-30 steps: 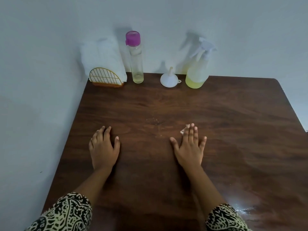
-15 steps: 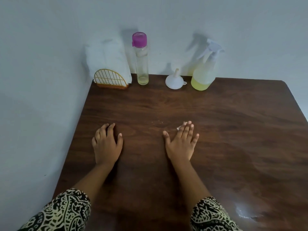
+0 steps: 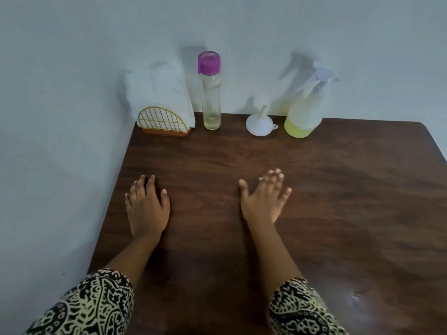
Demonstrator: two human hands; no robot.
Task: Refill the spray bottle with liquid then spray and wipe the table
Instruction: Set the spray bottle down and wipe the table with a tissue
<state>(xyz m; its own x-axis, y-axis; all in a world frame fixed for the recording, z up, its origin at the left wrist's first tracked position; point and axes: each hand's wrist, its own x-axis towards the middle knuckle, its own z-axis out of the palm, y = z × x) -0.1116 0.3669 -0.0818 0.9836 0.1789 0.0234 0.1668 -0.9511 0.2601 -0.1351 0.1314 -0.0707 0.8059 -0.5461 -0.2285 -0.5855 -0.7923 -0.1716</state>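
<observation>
1. Near the left edge of the dark wooden table [image 3: 338, 194], the left hand [image 3: 147, 209] lies palm down. Its fingers are loosely spread and rest on the wood, and it holds nothing.
2. Toward the middle of the table, the right hand [image 3: 263, 201] is stretched out with its fingers straight and close together and its thumb out to the side. It grips nothing. The fingertips are blurred, so it is not clear whether they touch the wood.
3. Along the far edge, against the wall [image 3: 72, 93], the things stand in a row:
   - a wire napkin holder [image 3: 163, 123] with white napkins [image 3: 159, 93] in the left corner;
   - just beside it, a tall clear bottle [image 3: 211, 97] with a purple cap and a little pale liquid at the bottom;
   - a white funnel [image 3: 259, 124], mouth down;
   - the spray bottle [image 3: 304, 110], upright and holding yellow liquid in its lower part.
4. The table's left edge runs along the wall, and its far right corner is rounded.
5. Bare wood lies between the hands and the row, and widely to the right of the right hand.
6. Patterned sleeves [image 3: 92, 303] cover both forearms at the near edge.
</observation>
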